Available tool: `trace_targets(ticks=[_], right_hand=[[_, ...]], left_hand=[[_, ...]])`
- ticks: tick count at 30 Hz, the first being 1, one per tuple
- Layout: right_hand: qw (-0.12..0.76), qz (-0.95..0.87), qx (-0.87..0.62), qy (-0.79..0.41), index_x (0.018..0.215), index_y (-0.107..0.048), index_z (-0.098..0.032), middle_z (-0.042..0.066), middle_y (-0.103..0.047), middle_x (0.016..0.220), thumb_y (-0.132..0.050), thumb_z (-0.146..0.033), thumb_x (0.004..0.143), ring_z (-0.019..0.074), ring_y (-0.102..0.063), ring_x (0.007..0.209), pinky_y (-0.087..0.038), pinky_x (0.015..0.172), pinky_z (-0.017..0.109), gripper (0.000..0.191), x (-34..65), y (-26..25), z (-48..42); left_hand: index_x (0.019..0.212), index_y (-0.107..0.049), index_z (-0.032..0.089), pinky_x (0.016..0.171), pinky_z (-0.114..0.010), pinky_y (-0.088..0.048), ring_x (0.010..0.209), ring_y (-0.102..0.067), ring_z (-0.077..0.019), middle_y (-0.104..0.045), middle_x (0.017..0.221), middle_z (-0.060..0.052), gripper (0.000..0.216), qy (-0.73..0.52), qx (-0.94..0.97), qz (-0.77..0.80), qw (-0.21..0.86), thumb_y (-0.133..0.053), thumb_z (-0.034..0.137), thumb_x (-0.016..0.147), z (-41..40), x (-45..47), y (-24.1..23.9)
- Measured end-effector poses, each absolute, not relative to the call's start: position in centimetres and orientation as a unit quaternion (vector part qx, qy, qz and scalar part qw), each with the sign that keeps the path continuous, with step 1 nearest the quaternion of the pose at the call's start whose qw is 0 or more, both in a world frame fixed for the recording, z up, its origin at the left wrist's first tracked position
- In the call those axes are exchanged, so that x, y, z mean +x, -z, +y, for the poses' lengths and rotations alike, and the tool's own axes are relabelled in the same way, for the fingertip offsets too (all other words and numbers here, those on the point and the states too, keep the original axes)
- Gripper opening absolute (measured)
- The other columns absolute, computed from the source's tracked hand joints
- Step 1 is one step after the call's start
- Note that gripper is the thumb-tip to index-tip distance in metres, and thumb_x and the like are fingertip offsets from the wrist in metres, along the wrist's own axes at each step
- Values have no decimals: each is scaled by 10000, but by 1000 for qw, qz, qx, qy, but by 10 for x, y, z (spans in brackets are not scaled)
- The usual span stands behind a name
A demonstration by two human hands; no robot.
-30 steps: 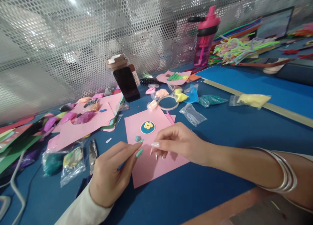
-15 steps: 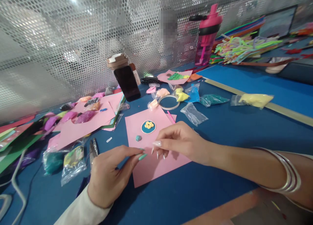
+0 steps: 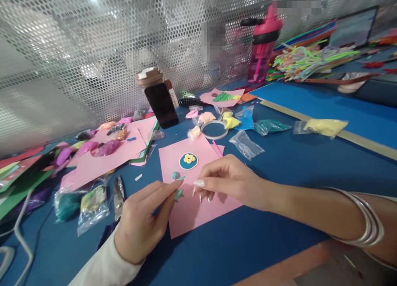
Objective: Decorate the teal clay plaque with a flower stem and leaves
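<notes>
My left hand [image 3: 147, 217] hovers over the lower left of a pink sheet [image 3: 182, 222], thumb and index finger apart. Teal shows at both fingertips; whether a bit of clay sticks to the thumb I cannot tell. Just beyond them lies a small teal clay ball [image 3: 175, 175]. My right hand [image 3: 228, 180] is closed in a pinch above the sheet's right side, its other fingers curled. Anything in that pinch is too small to make out. Between and beyond the hands sits a blue oval disc [image 3: 182, 163] with a pale rim, bearing a yellow clay flower [image 3: 189, 158].
Scissors [image 3: 118, 197] and bagged clay [image 3: 94, 199] lie left of my left hand. Behind the sheet are a ring [image 3: 214, 129], a clear bag [image 3: 246, 144] and several clay packs. A phone [image 3: 161, 106] leans on a cup; a pink bottle [image 3: 263, 50] stands farther right.
My left thumb and index finger have spread apart, the index tip rising toward the teal ball. My right hand has stayed almost still.
</notes>
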State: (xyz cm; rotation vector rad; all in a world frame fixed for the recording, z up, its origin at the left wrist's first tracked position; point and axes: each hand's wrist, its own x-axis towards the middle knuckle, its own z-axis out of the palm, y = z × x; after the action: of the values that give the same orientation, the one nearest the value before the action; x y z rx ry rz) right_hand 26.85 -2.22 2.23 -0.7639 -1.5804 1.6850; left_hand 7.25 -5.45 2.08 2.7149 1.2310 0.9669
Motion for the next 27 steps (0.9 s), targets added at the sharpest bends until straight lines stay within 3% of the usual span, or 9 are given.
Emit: trace_targets(ticks=[4,9,14,20,27], right_hand=[[345,-613,-301,-644,635,-631,-107,18,-597,581,-580,-261,723,72,-537,532,-443,508,184,185,269,-21,-22],[334,-614,-305,-647,601,-611,-107,18,-602,587,-553,-178,724,65,-540,539,-427,499,165,154,268,-20,-21],[326,-618,-312,-644,605,-608,-103,23,-599,588,-553,-196,728,68,-533,535,-413,482,167,163,269,-20,-21],[320,-619,-317,-644,631,-612,-98,27,-608,607,-543,-180,736,62,-522,533,-393,455,154,151,268,-20,-21],[310,-632,-325,-631,657,-625,-102,28,-596,598,-547,-246,731,78,-512,526,-384,445,178,180,269,-19,-22]], left_hand=[[972,-613,173,465,-153,-447,502,-580,-69,-671,684,-10,191,-321,856,405,4,-548,158,793,-55,70,-18],[837,-649,206,522,-160,-490,589,-626,-89,-685,702,10,89,-315,857,405,51,-603,207,761,-56,69,-19],[887,-646,193,540,-148,-475,607,-621,-79,-680,718,2,136,-310,861,400,51,-569,172,777,-56,70,-20],[953,-622,142,465,-137,-394,484,-522,-47,-578,576,20,216,-293,864,405,54,-480,114,793,-59,71,-24],[897,-641,163,508,-122,-437,539,-600,-55,-676,667,8,174,-306,855,418,37,-524,125,774,-58,72,-20]])
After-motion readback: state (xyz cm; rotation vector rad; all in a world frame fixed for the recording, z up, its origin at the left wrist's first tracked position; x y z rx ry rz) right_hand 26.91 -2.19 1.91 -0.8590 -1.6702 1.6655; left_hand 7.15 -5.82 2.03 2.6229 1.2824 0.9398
